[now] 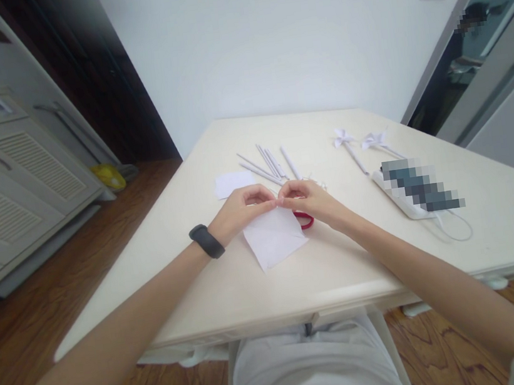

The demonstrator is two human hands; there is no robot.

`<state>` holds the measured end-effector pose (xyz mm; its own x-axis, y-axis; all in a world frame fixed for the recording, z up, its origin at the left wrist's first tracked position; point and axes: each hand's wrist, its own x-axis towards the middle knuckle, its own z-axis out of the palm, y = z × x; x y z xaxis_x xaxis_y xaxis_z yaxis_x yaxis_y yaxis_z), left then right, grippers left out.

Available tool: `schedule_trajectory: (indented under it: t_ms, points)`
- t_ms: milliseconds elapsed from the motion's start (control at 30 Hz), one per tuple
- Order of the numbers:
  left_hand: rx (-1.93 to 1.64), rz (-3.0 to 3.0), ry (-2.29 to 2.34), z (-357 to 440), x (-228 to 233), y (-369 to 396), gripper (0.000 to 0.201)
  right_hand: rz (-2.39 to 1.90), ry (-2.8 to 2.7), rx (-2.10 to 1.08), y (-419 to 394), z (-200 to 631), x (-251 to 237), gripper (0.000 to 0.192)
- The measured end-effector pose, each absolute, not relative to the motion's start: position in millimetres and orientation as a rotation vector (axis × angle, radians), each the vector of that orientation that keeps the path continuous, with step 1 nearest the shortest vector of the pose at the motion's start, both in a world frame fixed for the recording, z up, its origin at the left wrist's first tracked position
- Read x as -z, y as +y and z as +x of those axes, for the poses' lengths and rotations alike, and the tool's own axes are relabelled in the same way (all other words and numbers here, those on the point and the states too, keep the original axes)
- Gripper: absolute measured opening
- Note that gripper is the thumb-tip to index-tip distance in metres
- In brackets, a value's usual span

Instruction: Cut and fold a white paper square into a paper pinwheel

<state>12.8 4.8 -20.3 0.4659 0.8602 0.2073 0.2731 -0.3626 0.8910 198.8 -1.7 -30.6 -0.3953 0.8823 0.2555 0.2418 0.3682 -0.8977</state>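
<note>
At table centre, slightly toward the near edge, both hands meet over a white paper sheet (pixel 275 237). Left hand (pixel 241 208) sits at roughly 9 o'clock of the sheet's top edge, fingers curled, thumb and forefinger pinched on the paper's upper edge. Right hand (pixel 308 201) mirrors it at 3 o'clock, likewise pinched closed on the same edge; fingertips of the two hands touch or nearly touch at the midline. The exact fold under the fingers is too small to resolve, possibly a narrow crease.

Paper lies flat on the cream table (pixel 212 287), rotated so that one corner points toward 7 o'clock. A diagonal crease crosses it.

Black wristband (pixel 206 241) on the left wrist.

Red-handled scissors (pixel 305 219) lie just beside the sheet at its 2 o'clock, partly hidden under the right hand.

At 12 o'clock from the hands: a loose fan of rolled white paper sticks (pixel 266 164). At 11 o'clock: a small white paper piece (pixel 231 184), flat.

At 1–2 o'clock, well apart from the hands: two white paper pinwheels (pixel 358 141) on sticks, lying on the table. Near them, at 3 o'clock, a white tray-like object (pixel 405 207) with blurred contents and a thin white cord (pixel 456 230) looping beside it.
</note>
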Motion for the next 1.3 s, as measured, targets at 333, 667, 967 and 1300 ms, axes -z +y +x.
schedule_trajectory:
  t_ms: [333, 667, 967, 1300]
  points:
    - [-0.873, 1.773, 0.913, 12.3, 18.9, 3.0, 0.023, -0.983, -1.801, -1.047, -3.5, 197.9, 30.0, 0.022]
    - [-0.868, 1.741, 0.932, 12.6, 16.7, 1.7, 0.022, -1.024, -1.769, -1.047, -4.2, 198.8, 31.0, 0.022]
    - [-0.866, 1.72, 0.929, 13.3, 15.1, 0.2, 0.023, -0.955, -1.792, -1.019, -5.0, 197.6, 30.1, 0.018]
    - [-0.852, 1.715, 0.933, 12.4, 16.8, 1.7, 0.023, -0.936, -1.794, -1.035, -5.7, 197.1, 29.0, 0.014]
